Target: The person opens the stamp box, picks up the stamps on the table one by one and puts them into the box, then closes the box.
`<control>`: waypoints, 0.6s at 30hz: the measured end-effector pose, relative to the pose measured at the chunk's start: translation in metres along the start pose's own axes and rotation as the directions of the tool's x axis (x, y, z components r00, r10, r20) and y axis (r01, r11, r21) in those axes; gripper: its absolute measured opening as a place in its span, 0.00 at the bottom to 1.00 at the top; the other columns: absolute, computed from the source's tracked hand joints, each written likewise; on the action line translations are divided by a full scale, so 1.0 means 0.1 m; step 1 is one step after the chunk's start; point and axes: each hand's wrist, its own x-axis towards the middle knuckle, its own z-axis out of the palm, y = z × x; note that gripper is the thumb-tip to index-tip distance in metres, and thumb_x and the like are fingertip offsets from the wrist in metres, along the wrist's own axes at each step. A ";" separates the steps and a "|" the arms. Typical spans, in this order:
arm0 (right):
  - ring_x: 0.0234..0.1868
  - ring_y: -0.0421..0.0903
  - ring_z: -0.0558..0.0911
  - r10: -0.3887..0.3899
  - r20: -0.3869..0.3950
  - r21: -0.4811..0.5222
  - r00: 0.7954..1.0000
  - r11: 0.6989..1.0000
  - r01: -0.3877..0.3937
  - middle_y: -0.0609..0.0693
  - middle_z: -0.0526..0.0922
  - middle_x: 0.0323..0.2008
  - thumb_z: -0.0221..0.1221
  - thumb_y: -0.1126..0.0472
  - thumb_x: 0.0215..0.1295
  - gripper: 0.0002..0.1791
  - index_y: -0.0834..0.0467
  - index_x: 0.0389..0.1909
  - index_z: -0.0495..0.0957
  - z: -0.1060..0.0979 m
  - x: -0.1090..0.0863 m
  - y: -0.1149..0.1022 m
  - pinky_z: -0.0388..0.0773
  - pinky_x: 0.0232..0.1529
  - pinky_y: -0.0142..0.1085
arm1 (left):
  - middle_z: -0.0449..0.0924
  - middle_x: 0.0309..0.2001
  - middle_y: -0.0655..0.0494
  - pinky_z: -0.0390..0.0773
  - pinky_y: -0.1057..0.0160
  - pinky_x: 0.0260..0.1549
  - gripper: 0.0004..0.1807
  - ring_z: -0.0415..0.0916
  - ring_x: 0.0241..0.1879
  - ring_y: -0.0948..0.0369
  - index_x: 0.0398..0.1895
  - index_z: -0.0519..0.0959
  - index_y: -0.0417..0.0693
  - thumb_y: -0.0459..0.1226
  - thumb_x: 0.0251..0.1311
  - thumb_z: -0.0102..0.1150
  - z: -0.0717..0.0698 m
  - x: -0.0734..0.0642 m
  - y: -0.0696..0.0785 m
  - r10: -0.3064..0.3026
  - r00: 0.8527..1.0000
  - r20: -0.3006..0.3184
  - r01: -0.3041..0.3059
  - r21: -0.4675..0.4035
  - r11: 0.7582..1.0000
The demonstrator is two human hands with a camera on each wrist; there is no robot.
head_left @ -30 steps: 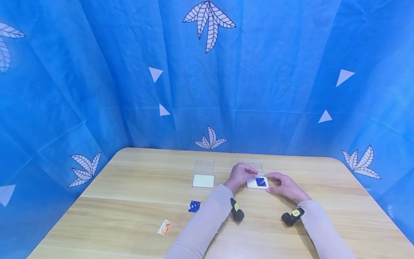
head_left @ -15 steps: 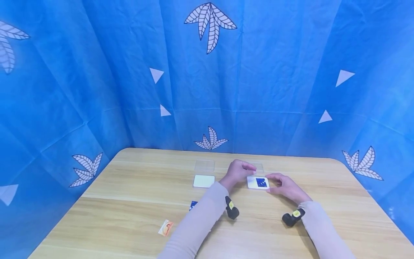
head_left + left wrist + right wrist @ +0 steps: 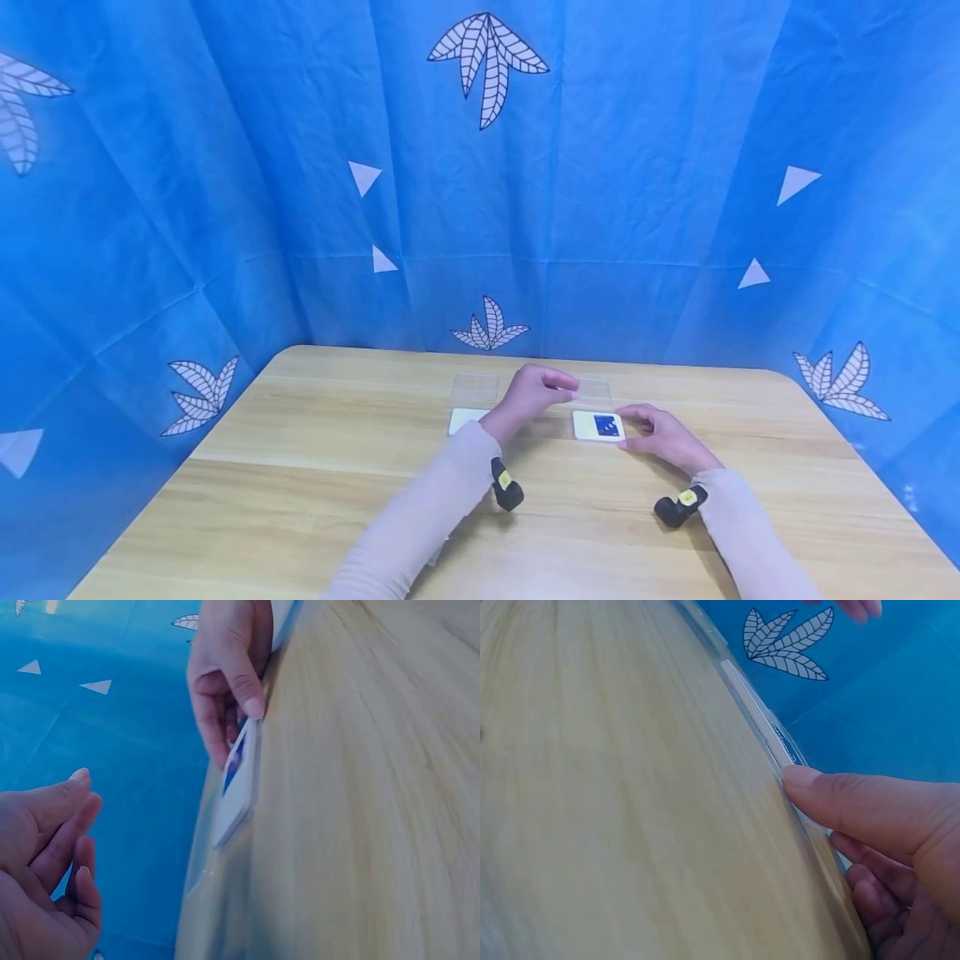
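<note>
My right hand (image 3: 663, 437) holds a shallow clear case with a white slab (image 3: 585, 426) in it by its right end, thumb at the near corner and fingers at the far one. A small dark-blue printed card (image 3: 607, 426) lies on the right half of the slab. The case's clear lid (image 3: 596, 390) lies folded back behind it. My left hand (image 3: 531, 396) hovers up and left of this case, fingers loosely bent. In the left wrist view, nothing shows between the fingers of my left hand (image 3: 56, 855), which is apart from the white slab (image 3: 238, 791).
A second white slab (image 3: 465, 419) lies to the left, partly behind my left wrist, with a clear lid (image 3: 475, 389) behind it. The wooden table (image 3: 300, 467) ends at a blue curtain (image 3: 630, 167). My left sleeve (image 3: 420, 517) crosses the table's front middle.
My left hand has drawn away from the blue card, moving left and slightly back. Its sleeve now covers the loose cards seen earlier. My right hand stays at the case.
</note>
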 end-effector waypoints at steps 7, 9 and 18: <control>0.60 0.65 0.67 0.022 0.002 0.013 1.000 1.000 -0.022 0.66 0.69 0.60 0.67 0.59 0.52 0.32 0.65 0.58 0.71 0.00 -0.01 0.04 0.61 0.60 0.59 | 0.84 0.41 0.61 0.78 0.67 0.43 0.12 0.79 0.42 0.65 0.41 0.84 0.51 0.39 0.51 0.68 -0.29 -0.12 0.05 0.000 1.000 0.012 0.000 0.026 1.000; 0.60 0.65 0.67 0.028 0.000 0.025 1.000 0.999 -0.028 0.66 0.69 0.60 0.68 0.59 0.51 0.32 0.65 0.58 0.71 0.00 -0.01 0.04 0.61 0.60 0.59 | 0.84 0.42 0.61 0.78 0.67 0.43 0.12 0.78 0.42 0.64 0.41 0.84 0.51 0.39 0.51 0.68 -0.38 -0.16 0.05 0.000 1.000 0.015 -0.001 0.038 0.999; 0.60 0.65 0.67 0.022 -0.001 -0.009 1.000 1.000 -0.022 0.65 0.69 0.60 0.67 0.59 0.52 0.31 0.65 0.57 0.72 -0.02 -0.01 0.01 0.62 0.59 0.59 | 0.83 0.43 0.63 0.77 0.63 0.40 0.15 0.76 0.40 0.62 0.44 0.83 0.53 0.42 0.52 0.68 -0.75 -0.39 0.02 -0.035 0.999 0.010 0.033 0.110 0.993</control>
